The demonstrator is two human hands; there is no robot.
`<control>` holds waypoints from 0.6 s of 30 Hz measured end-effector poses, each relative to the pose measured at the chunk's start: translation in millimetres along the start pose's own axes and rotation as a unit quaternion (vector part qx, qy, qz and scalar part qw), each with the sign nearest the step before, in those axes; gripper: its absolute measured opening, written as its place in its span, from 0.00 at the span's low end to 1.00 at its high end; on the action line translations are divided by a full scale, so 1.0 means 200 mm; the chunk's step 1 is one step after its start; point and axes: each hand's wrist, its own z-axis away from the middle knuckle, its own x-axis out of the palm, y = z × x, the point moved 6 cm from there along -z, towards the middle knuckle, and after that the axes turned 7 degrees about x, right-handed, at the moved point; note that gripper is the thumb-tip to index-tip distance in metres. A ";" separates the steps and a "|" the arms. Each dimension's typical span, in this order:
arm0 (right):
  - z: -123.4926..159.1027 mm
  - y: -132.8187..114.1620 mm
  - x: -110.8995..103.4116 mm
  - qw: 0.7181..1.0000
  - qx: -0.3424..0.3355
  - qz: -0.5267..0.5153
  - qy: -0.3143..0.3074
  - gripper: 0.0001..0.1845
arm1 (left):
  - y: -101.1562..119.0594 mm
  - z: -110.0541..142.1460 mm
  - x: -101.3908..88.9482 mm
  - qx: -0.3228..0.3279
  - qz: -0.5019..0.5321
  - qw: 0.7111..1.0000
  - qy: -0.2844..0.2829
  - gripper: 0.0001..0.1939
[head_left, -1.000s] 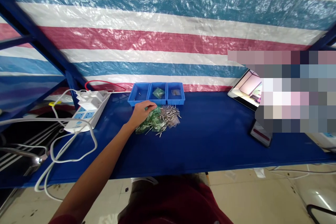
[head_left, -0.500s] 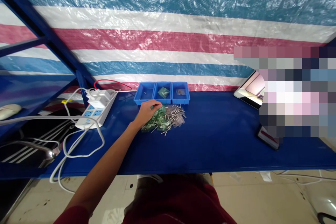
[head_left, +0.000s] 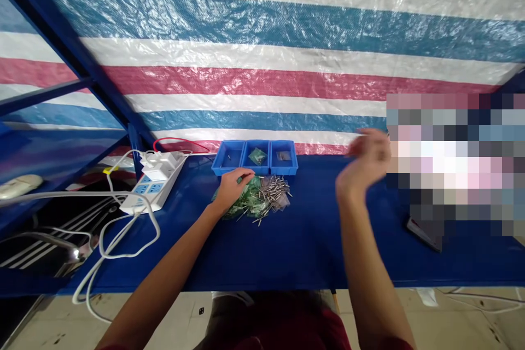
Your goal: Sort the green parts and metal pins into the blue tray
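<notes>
My left hand rests at the left edge of a pile, thumb and fingertips pinched together; what lies between them, if anything, is too small to make out. The pile has small green plastic packets on the left. On its right are short silvery metal pins, with clear plastic bags under and beside them. My right hand is raised over the right part of the table, away from the pile, its fingers smeared by motion. Behind the pile stands a blue three-compartment bin; its middle compartment holds a green packet.
A white power strip with plugs and looping white cables lies at the left of the blue table. On the right are a dark flat object and a pixelated area. A striped tarp hangs behind.
My right hand and forearm have come into view on the right. The left hand stays pinched at the pile. The whole view has shifted, so the scene sits slightly lower.
</notes>
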 end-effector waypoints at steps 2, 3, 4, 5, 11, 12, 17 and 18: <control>0.09 0.10 0.14 0.998 0.021 0.028 -0.055 0.15 | 0.00 0.00 0.00 -0.014 -0.001 1.000 0.010 0.15; 0.14 0.15 0.23 0.993 0.030 0.049 -0.108 0.13 | 0.00 0.01 0.00 -0.021 0.002 1.000 0.016 0.15; 0.21 0.20 0.33 0.980 0.039 0.074 -0.179 0.13 | 0.00 0.01 0.00 -0.027 0.007 0.999 0.022 0.15; 0.27 0.24 0.40 0.968 0.028 0.096 -0.231 0.12 | 0.00 0.01 0.00 -0.033 0.015 0.999 0.028 0.14; 0.50 0.33 0.58 0.901 -0.049 0.179 -0.393 0.11 | 0.02 0.02 0.02 -0.075 0.088 0.992 0.055 0.14; 0.52 0.34 0.57 0.898 -0.053 0.180 -0.398 0.11 | 0.02 0.02 0.02 -0.081 0.101 0.990 0.058 0.15; 0.55 0.35 0.53 0.900 -0.060 0.153 -0.405 0.13 | 0.02 0.02 0.03 -0.092 0.158 0.981 0.061 0.15; 0.56 0.35 0.52 0.900 -0.063 0.147 -0.406 0.13 | 0.02 0.02 0.03 -0.095 0.165 0.980 0.063 0.16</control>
